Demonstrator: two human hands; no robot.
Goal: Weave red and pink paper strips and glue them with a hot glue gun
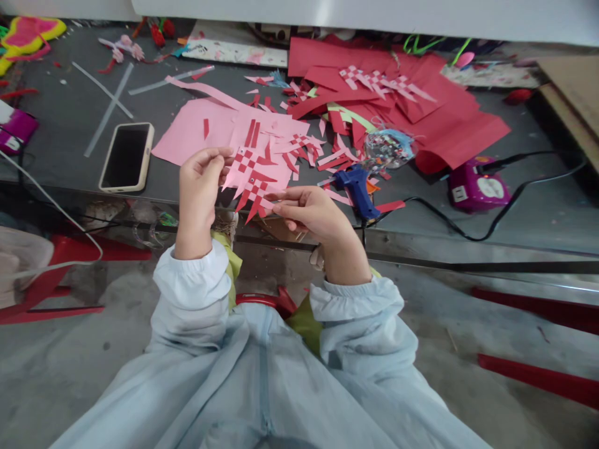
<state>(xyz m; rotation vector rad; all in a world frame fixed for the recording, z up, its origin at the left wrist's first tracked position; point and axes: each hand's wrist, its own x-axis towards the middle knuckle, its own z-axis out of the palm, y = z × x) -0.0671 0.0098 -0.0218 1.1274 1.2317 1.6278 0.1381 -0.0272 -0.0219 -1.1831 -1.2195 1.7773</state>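
Two woven paper fish in red and pink checks are held up near the table's front edge. My left hand (200, 184) is closed, its thumb and fingers pinching the upper woven paper fish (246, 161) by its left side. Lower and slightly to the right, the other woven paper fish (255, 189) has its right end between the fingertips of my right hand (316, 213). A small dark eye shows on the lower fish. The two fish overlap or lie very close together; I cannot tell whether they touch. Behind them are pink paper sheets (191, 128) with red and pink strips.
A blue glue gun (356, 190) lies right of my hands, beside a bag of small beads (388, 149). Red paper sheets (468, 128) are piled behind. A purple power box (480, 186) trails a black cable. A phone (126, 157) and clear glue sticks (110, 109) lie left.
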